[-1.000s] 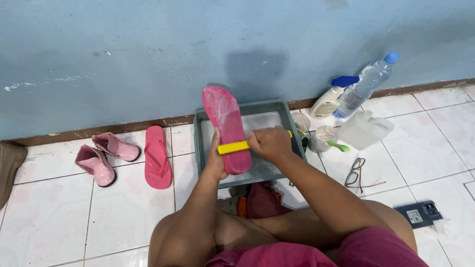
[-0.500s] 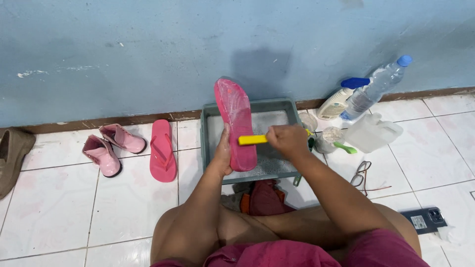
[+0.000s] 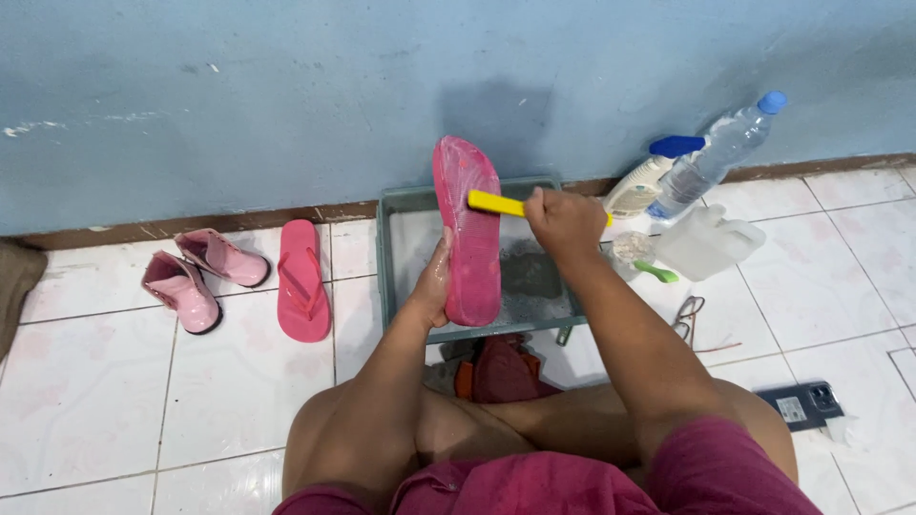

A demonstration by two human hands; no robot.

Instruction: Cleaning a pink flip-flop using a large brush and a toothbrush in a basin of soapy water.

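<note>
Head view: left hand (image 3: 431,286) fingers clasp the pink flip-flop (image 3: 468,229) upright; right hand (image 3: 565,221) fingers, closed on the yellow brush (image 3: 496,202), sit just right of its sole.

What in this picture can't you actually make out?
Head view only:
- Bristles of the yellow brush: hidden against the pink flip-flop.
- Right hand covers the brush handle's end.
- Left hand: fingers hidden behind the flip-flop.
- Basin contents: too murky.
- Brown item at the left edge: cut off.
</note>
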